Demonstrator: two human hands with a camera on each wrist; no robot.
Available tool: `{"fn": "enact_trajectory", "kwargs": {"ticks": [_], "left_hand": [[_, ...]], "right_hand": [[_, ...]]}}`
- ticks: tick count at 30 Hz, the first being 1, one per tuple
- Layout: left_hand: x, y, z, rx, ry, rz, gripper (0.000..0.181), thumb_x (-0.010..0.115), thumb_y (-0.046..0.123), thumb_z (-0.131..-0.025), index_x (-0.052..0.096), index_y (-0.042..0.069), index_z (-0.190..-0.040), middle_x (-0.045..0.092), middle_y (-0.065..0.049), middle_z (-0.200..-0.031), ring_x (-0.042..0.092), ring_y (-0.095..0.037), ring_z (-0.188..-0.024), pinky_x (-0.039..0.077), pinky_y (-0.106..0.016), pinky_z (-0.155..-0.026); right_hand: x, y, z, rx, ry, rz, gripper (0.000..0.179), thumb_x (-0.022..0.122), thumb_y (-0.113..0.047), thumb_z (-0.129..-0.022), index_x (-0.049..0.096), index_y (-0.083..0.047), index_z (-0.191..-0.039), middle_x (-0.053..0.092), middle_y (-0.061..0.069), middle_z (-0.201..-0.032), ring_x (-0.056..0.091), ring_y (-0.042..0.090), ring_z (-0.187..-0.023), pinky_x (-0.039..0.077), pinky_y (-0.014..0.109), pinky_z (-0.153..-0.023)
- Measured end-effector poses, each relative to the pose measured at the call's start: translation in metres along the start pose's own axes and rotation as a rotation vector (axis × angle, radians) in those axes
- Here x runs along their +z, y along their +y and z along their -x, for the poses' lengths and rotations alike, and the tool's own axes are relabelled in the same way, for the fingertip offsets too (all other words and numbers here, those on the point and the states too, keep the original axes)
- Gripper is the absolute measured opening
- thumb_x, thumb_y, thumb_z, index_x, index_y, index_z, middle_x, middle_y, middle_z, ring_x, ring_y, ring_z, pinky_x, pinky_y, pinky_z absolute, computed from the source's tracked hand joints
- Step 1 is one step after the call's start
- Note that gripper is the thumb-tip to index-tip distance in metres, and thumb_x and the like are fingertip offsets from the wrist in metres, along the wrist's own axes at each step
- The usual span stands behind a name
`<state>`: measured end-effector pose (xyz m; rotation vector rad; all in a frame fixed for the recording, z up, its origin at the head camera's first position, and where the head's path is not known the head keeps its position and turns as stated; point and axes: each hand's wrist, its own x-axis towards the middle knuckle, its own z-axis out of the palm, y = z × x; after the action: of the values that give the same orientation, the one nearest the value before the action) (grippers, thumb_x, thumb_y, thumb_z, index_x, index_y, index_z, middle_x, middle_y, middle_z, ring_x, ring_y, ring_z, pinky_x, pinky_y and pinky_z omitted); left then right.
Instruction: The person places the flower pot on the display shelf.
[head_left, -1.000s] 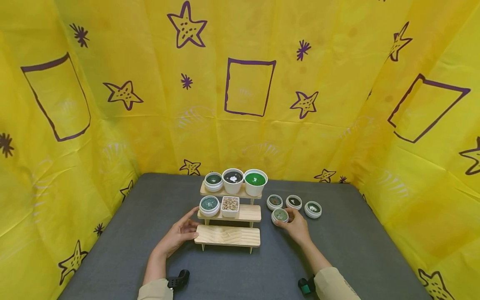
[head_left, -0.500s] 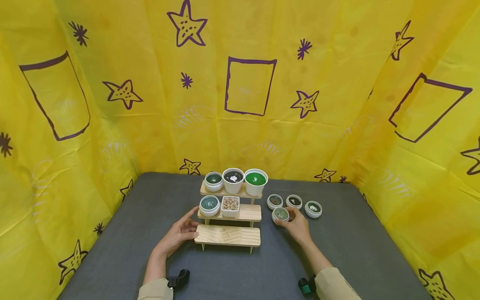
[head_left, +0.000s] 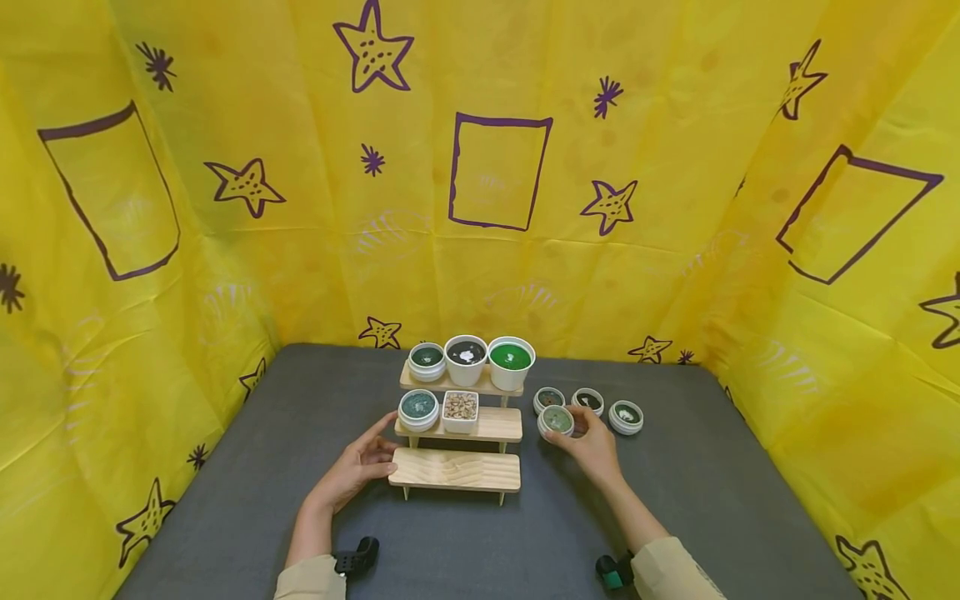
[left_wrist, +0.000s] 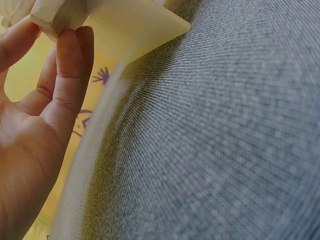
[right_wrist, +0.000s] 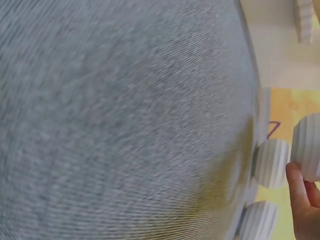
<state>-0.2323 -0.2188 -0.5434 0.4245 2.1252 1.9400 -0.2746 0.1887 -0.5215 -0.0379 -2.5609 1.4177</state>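
Note:
My left hand (head_left: 356,469) grips the left end of a three-tier wooden stand (head_left: 455,470), thumb at the bottom shelf. The left wrist view shows fingertips (left_wrist: 69,55) against a wooden edge (left_wrist: 60,17). On the right, my right hand (head_left: 592,448) pinches a small round white bowl with pale green filling (head_left: 557,421) between thumb and fingers. That ridged bowl (right_wrist: 307,145) appears raised off the cloth in the right wrist view, beside another bowl (right_wrist: 271,163) that stands lower.
The top shelf carries a dark green bowl (head_left: 427,361), a black-filled cup (head_left: 466,358) and a bright green cup (head_left: 511,362). Below are a teal bowl (head_left: 418,408) and a square dish of beige bits (head_left: 461,411). Three bowls, one dark (head_left: 626,417), sit right of the stand.
My right hand has lifted the pale green bowl and shifted it slightly left and away from me. My left hand stays on the stand.

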Motion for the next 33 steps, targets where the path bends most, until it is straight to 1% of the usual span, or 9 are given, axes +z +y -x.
{"fn": "enact_trajectory", "kwargs": {"ticks": [6, 9, 12, 15, 17, 22, 29, 31, 33], "left_hand": [[0.0, 0.001, 0.0, 0.003, 0.001, -0.001, 0.088, 0.069, 0.006, -0.09, 0.014, 0.009, -0.159, 0.052, -0.024, -0.122, 0.064, -0.007, -0.101, 0.053, -0.022, -0.087], [0.0, 0.001, 0.0, 0.004, -0.002, -0.001, 0.087, 0.068, 0.006, -0.09, 0.014, 0.008, -0.159, 0.051, -0.026, -0.124, 0.063, -0.006, -0.102, 0.053, -0.022, -0.087], [0.0, 0.001, 0.0, 0.007, -0.005, -0.001, 0.087, 0.068, 0.006, -0.091, 0.013, 0.008, -0.159, 0.05, -0.029, -0.125, 0.063, -0.005, -0.103, 0.053, -0.022, -0.087], [0.0, 0.001, 0.0, 0.009, -0.005, -0.002, 0.087, 0.068, 0.006, -0.091, 0.013, 0.008, -0.159, 0.05, -0.029, -0.125, 0.063, -0.005, -0.103, 0.053, -0.022, -0.087], [0.0, 0.0, 0.0, 0.01, -0.005, -0.002, 0.087, 0.067, 0.006, -0.091, 0.013, 0.008, -0.159, 0.051, -0.027, -0.124, 0.063, -0.005, -0.103, 0.053, -0.022, -0.087], [0.0, 0.001, 0.0, 0.013, -0.006, -0.004, 0.087, 0.067, 0.006, -0.091, 0.013, 0.008, -0.158, 0.053, -0.021, -0.121, 0.063, -0.006, -0.103, 0.053, -0.022, -0.087], [-0.001, 0.001, 0.0, 0.012, -0.002, -0.003, 0.087, 0.068, 0.006, -0.09, 0.015, 0.008, -0.158, 0.055, -0.013, -0.118, 0.063, -0.006, -0.102, 0.053, -0.022, -0.087], [-0.001, 0.001, 0.0, 0.014, -0.001, -0.002, 0.087, 0.068, 0.005, -0.09, 0.015, 0.008, -0.158, 0.055, -0.014, -0.117, 0.063, -0.006, -0.102, 0.053, -0.022, -0.086], [-0.001, 0.001, 0.001, 0.022, -0.003, -0.004, 0.086, 0.067, 0.004, -0.09, 0.014, 0.007, -0.158, 0.054, -0.019, -0.118, 0.063, -0.006, -0.102, 0.053, -0.022, -0.086]], "right_hand": [[-0.002, -0.012, 0.001, -0.012, -0.007, -0.009, 0.058, 0.088, -0.024, -0.072, 0.063, -0.008, -0.122, 0.072, 0.014, -0.113, 0.067, 0.025, -0.106, 0.05, 0.03, -0.087], [-0.003, -0.018, 0.002, -0.015, -0.009, -0.018, 0.059, 0.088, -0.024, -0.072, 0.063, -0.008, -0.123, 0.072, 0.014, -0.113, 0.067, 0.026, -0.106, 0.051, 0.035, -0.09], [-0.004, -0.023, 0.004, -0.022, -0.014, -0.033, 0.06, 0.088, -0.024, -0.073, 0.062, -0.008, -0.125, 0.071, 0.015, -0.114, 0.067, 0.027, -0.107, 0.051, 0.043, -0.093], [-0.005, -0.028, 0.005, -0.027, -0.015, -0.05, 0.061, 0.087, -0.023, -0.073, 0.062, -0.007, -0.125, 0.071, 0.015, -0.114, 0.066, 0.028, -0.107, 0.05, 0.048, -0.094], [-0.005, -0.03, 0.006, -0.027, -0.01, -0.053, 0.06, 0.087, -0.022, -0.073, 0.062, -0.008, -0.125, 0.071, 0.014, -0.114, 0.065, 0.027, -0.106, 0.051, 0.046, -0.093], [-0.007, -0.037, 0.01, -0.035, 0.001, -0.066, 0.057, 0.087, -0.02, -0.072, 0.063, -0.009, -0.123, 0.07, 0.012, -0.111, 0.064, 0.023, -0.103, 0.05, 0.035, -0.087], [-0.008, -0.048, 0.015, -0.044, -0.016, -0.106, 0.056, 0.088, -0.02, -0.071, 0.064, -0.012, -0.121, 0.071, 0.01, -0.109, 0.064, 0.02, -0.102, 0.049, 0.021, -0.081], [-0.007, -0.05, 0.016, -0.046, -0.023, -0.12, 0.055, 0.088, -0.019, -0.071, 0.065, -0.012, -0.121, 0.071, 0.011, -0.109, 0.064, 0.02, -0.101, 0.05, 0.02, -0.08], [-0.005, -0.051, 0.017, -0.046, -0.027, -0.131, 0.055, 0.088, -0.019, -0.071, 0.065, -0.012, -0.12, 0.072, 0.011, -0.109, 0.065, 0.02, -0.101, 0.05, 0.019, -0.08]]}}
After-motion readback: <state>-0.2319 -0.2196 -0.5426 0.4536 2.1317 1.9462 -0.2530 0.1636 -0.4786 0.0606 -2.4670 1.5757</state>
